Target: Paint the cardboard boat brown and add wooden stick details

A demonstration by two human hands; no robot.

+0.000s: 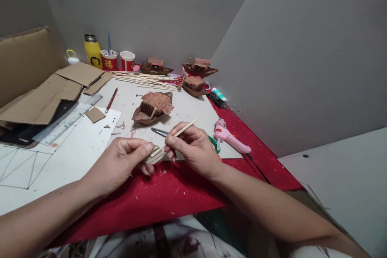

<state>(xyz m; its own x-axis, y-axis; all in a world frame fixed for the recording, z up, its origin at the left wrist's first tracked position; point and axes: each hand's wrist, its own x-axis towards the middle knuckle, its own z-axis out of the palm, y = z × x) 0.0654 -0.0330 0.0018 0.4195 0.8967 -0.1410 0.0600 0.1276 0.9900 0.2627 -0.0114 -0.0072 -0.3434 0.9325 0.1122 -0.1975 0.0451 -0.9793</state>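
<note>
My left hand (130, 159) is closed in a pinch on a few short pale wooden strips (155, 157) over the table's front edge. Between the thumb and fingers of my right hand (193, 147) is a longer thin wooden stick (186, 127), its lower end lying against those strips. Just beyond my hands, a brown model boat (154, 107) with a roofed cabin stands on the white board (127, 105). Green-handled scissors (160, 132) lie partly hidden behind my right hand.
A pink glue gun (231, 137) lies at the right on the red cloth (187, 193). Behind are a pile of wooden sticks (145, 79), more model boats (199, 66), paper cups (127, 60) and a yellow bottle (93, 52). Cardboard (45, 100) and a clear ruler (66, 123) lie left.
</note>
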